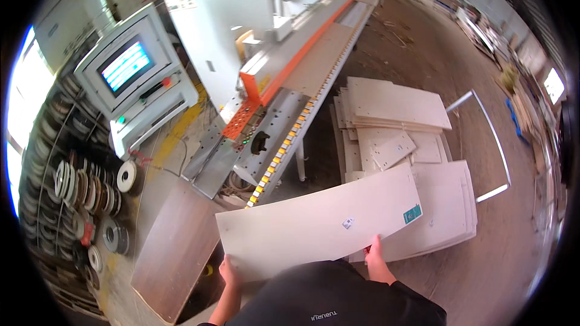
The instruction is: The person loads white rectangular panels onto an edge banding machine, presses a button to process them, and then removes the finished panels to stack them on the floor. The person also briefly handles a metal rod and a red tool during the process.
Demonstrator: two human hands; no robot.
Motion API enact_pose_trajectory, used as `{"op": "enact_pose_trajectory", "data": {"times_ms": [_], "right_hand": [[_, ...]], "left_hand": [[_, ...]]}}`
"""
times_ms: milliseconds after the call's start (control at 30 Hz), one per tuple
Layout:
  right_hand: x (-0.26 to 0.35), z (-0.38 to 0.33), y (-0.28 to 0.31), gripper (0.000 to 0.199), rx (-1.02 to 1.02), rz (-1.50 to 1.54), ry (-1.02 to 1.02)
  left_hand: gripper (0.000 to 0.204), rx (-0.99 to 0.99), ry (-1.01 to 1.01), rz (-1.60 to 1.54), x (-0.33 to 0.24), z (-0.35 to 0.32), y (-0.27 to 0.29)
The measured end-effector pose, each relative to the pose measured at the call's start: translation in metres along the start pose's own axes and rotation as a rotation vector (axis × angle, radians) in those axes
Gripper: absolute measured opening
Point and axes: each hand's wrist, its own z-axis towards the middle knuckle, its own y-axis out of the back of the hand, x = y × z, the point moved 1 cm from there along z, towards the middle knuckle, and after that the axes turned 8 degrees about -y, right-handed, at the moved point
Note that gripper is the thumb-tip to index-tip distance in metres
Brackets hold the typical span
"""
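Note:
A long pale board (302,229) lies across in front of me, held level at waist height. It carries a small white label near its middle and a green label near its right end. My left hand (229,270) grips its near edge at the left end, thumb on top. Toward the right end my right hand (377,259) grips the same edge, thumb up, the other fingers partly hidden beneath. Just beyond the board is the near end of a long machine (266,139) with an orange guard and a row of yellow and white rollers.
Stacked pale panels (399,102) sit to the right on a cart with a white metal handle (504,163). A brown wooden panel (175,247) stands at the left. A control console (130,63) with a lit screen rises behind it, and rolls of edge banding (115,235) fill the far left.

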Motion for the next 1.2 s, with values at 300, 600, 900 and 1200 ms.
{"op": "enact_pose_trajectory", "data": {"times_ms": [300, 600, 900, 1200], "right_hand": [[-0.001, -0.069, -0.175, 0.032, 0.377, -0.484, 0.051], [-0.075, -0.144, -0.298, 0.036, 0.864, -1.278, 0.152], [-0.105, -0.201, -0.354, 0.066, 1.135, -0.921, -0.087], [-0.137, -0.226, -0.370, 0.080, 1.271, -0.768, -0.060]], "left_hand": [[0.048, -0.392, 0.091, -0.237, 0.072, -0.004, 0.108], [0.043, -0.243, 0.246, 0.162, 0.077, -0.015, 0.262], [0.049, -0.509, 0.153, 0.246, 0.132, -0.010, 0.314], [0.046, -0.603, 0.027, 0.519, 0.123, 0.007, 0.289]]}}
